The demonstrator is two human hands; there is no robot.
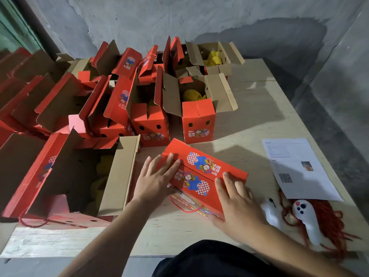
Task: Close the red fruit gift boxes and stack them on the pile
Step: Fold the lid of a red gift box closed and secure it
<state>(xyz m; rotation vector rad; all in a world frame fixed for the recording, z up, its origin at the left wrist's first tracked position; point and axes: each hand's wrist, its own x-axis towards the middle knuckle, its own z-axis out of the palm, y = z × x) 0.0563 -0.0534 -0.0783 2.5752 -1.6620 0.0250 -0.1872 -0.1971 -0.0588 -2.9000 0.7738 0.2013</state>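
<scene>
Under the fingers (169, 162) of both hands lies one closed red gift box (201, 176), tilted a little on the pale wooden surface (249, 120). The left hand (153, 178) rests flat on the box's left end with straight, spread fingers. The right hand (237, 198) presses on its right end, fingers nearly straight and curled round nothing. On the two lid flaps between the fingers is printed a cartoon figure in blue with a red and white checked circle; the writing beside it is too small to read. A red cord handle (185, 206) hangs at the box's near side, just below the left fingers.

Beyond the fingers stand about ten open red boxes (151, 124) with brown flaps raised; an exact count I cannot give, because they overlap. In at least four of them yellow foam-netted fruit (191, 94) shows. One larger open box (83, 176) stands left of the left fingers.

Right of the right fingers lie one printed paper sheet (299, 166) with a QR code, two white controllers (305, 218) and a bundle of red cords (327, 220). Grey rough concrete walls (179, 21) close the corner behind the surface.
</scene>
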